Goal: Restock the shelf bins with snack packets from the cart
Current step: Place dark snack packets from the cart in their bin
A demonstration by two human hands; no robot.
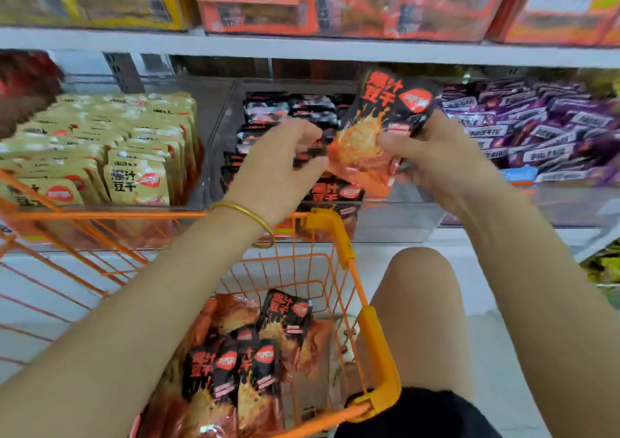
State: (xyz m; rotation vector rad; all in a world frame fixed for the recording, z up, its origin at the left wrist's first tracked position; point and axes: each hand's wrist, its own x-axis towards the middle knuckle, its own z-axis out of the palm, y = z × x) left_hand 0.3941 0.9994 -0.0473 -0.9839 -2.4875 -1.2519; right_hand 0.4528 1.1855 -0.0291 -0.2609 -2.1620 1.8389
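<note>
Glossy black-and-orange snack packet (389, 118), flat, rectangular, tilted over the clear plastic bin (399, 224), pinched in right grip (436, 164). At its lower corner, left grip (278, 169) curled; hold too blurred to tell. Same packets (258, 367) heaped in orange wire cart (339, 236).

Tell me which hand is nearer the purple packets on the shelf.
Right. The right hand, gripping a black packet, sits just left of the purple packets. The left hand is farther left, in front of the middle bin.
</note>
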